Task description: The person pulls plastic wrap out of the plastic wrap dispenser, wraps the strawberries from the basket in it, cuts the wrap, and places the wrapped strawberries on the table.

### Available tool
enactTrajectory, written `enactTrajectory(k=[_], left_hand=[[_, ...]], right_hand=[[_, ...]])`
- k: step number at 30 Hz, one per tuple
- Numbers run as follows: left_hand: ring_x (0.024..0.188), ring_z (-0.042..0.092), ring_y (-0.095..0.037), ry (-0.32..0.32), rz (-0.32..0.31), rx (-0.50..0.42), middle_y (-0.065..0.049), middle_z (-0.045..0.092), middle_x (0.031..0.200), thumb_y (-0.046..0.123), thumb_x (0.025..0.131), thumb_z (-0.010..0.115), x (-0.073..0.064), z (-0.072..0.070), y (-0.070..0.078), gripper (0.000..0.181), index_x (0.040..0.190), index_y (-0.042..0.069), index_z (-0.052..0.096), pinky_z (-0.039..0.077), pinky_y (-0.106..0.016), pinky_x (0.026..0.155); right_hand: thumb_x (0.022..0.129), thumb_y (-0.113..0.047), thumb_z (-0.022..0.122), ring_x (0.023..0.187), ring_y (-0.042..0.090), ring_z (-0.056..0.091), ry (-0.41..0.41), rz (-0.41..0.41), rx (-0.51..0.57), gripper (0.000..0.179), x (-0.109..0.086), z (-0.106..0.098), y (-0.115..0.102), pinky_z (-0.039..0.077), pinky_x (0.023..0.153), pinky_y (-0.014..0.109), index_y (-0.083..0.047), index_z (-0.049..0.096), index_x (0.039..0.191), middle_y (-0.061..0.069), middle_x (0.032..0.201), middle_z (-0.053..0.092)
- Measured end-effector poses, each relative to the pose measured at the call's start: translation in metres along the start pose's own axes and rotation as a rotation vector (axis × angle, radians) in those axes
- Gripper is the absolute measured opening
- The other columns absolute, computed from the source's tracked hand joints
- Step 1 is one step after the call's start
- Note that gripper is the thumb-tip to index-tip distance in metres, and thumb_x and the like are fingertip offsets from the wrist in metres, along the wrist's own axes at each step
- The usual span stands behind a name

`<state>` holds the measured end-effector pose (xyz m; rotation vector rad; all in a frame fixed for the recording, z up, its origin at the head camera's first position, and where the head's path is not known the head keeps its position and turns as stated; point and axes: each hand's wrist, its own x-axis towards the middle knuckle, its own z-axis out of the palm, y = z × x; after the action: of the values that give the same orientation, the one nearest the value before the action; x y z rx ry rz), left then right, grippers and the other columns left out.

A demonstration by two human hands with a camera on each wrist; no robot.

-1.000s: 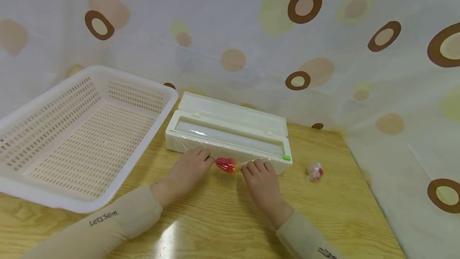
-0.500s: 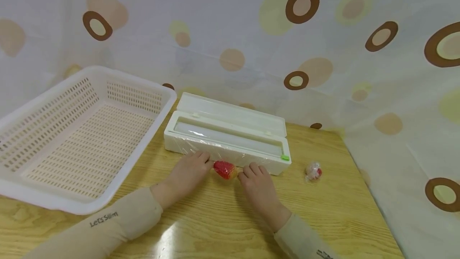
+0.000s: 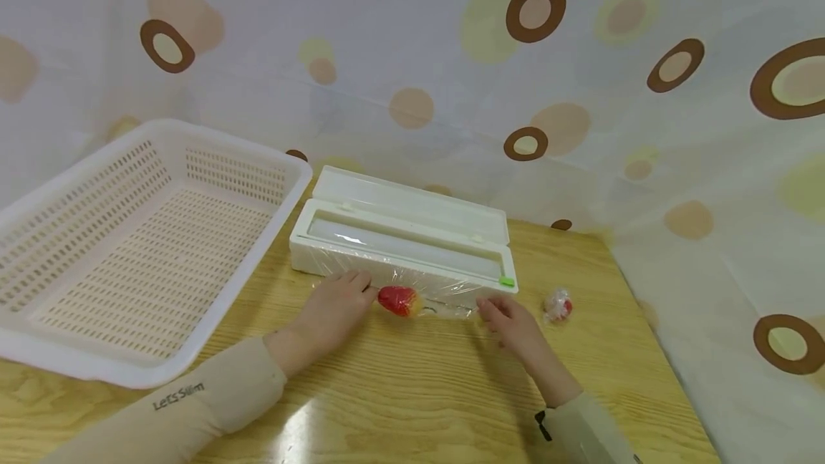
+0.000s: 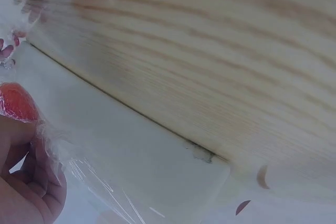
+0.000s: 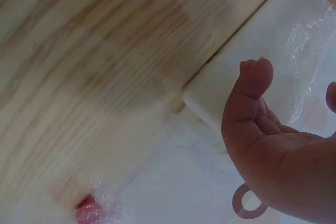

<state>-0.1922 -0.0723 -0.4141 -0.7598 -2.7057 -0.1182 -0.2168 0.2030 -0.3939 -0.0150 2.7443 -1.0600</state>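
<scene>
A small red-and-yellow fruit [image 3: 398, 301], wrapped in clear film, hangs just in front of a white cling film dispenser [image 3: 303, 256]. My left hand [image 3: 335, 310] pinches the gathered cling film at the fruit's red end; curled fingers and crumpled film show in the left wrist view. From the yellow end a loose tail of cling film [image 3: 449, 310] stretches right. My right hand [image 3: 512, 328] is near that tail's end, its thumb and fingers parted in the right wrist view. The dispenser's lid [image 3: 412, 206] stands up behind its roll [image 3: 387, 243].
A large white plastic basket [image 3: 254, 253] stands on the wooden table [image 3: 387, 407] at left. Right of the dispenser lies a small film-wrapped ball with red showing [image 3: 557, 305]. A green slider [image 3: 508, 281] sits at the dispenser's right corner. Patterned sheeting [image 3: 412, 41] hangs behind.
My right hand has let go of the twisted film beside the fruit and moved right, and the film tail there has spread out. My left hand keeps its grip, almost unmoved.
</scene>
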Motion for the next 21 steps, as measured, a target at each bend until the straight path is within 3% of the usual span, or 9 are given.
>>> enactTrajectory(k=[3, 6, 9, 11, 13, 16, 21], left_hand=[[0.092, 0.06, -0.022, 0.002, 0.0, 0.004, -0.007, 0.062, 0.098, 0.003, 0.081, 0.068, -0.001, 0.0, 0.0, 0.023, 0.104, 0.005, 0.067, 0.052, -0.033, 0.081], [0.092, 0.06, -0.021, 0.003, -0.002, 0.004, -0.007, 0.062, 0.098, 0.003, 0.081, 0.068, -0.001, 0.0, 0.0, 0.023, 0.104, 0.005, 0.067, 0.052, -0.033, 0.081], [0.091, 0.06, -0.021, 0.009, -0.001, 0.011, -0.007, 0.062, 0.097, 0.003, 0.081, 0.068, -0.001, 0.0, 0.0, 0.022, 0.103, 0.005, 0.067, 0.052, -0.033, 0.079], [0.09, 0.06, -0.021, 0.017, 0.003, 0.018, -0.006, 0.062, 0.097, 0.004, 0.082, 0.068, -0.002, 0.001, 0.0, 0.022, 0.103, 0.006, 0.067, 0.052, -0.033, 0.078], [0.089, 0.06, -0.021, 0.025, 0.007, 0.023, -0.006, 0.062, 0.096, 0.004, 0.082, 0.068, -0.002, 0.001, 0.0, 0.022, 0.103, 0.006, 0.067, 0.051, -0.032, 0.077], [0.088, 0.06, -0.021, 0.03, 0.014, 0.033, -0.006, 0.062, 0.096, 0.004, 0.081, 0.068, -0.002, 0.0, 0.0, 0.022, 0.103, 0.007, 0.067, 0.051, -0.032, 0.076], [0.091, 0.06, -0.021, 0.023, 0.016, 0.029, -0.005, 0.062, 0.098, 0.003, 0.082, 0.067, -0.002, 0.0, 0.001, 0.022, 0.103, 0.007, 0.067, 0.051, -0.032, 0.079]], right_hand=[[0.097, -0.043, 0.043, 0.09, 0.021, 0.059, -0.072, 0.071, 0.147, 0.056, 0.005, -0.002, -0.002, 0.05, 0.066, 0.03, 0.001, 0.048, 0.13, 0.021, 0.11, 0.061], [0.096, -0.043, 0.044, 0.082, 0.016, 0.059, -0.089, 0.104, 0.225, 0.055, 0.011, 0.0, -0.007, 0.048, 0.065, 0.027, 0.001, 0.051, 0.129, 0.012, 0.097, 0.062], [0.096, -0.039, 0.047, 0.069, 0.011, 0.053, -0.079, 0.119, 0.285, 0.045, 0.017, 0.002, -0.008, 0.042, 0.06, 0.025, -0.001, 0.059, 0.116, -0.001, 0.077, 0.055], [0.097, -0.034, 0.048, 0.063, 0.01, 0.048, -0.073, 0.114, 0.298, 0.035, 0.02, 0.003, -0.006, 0.038, 0.056, 0.025, -0.002, 0.061, 0.096, -0.004, 0.067, 0.049], [0.097, -0.029, 0.049, 0.058, 0.01, 0.043, -0.077, 0.094, 0.288, 0.029, 0.02, 0.003, -0.003, 0.034, 0.053, 0.024, -0.006, 0.055, 0.079, -0.004, 0.061, 0.045], [0.096, -0.021, 0.049, 0.055, 0.01, 0.039, -0.085, 0.082, 0.243, 0.031, 0.018, 0.001, 0.004, 0.031, 0.051, 0.024, -0.009, 0.048, 0.068, -0.003, 0.057, 0.044], [0.094, -0.024, 0.052, 0.055, 0.01, 0.04, -0.058, 0.068, 0.08, 0.032, 0.019, -0.005, 0.013, 0.034, 0.052, 0.024, -0.002, 0.057, 0.072, -0.002, 0.058, 0.048]])
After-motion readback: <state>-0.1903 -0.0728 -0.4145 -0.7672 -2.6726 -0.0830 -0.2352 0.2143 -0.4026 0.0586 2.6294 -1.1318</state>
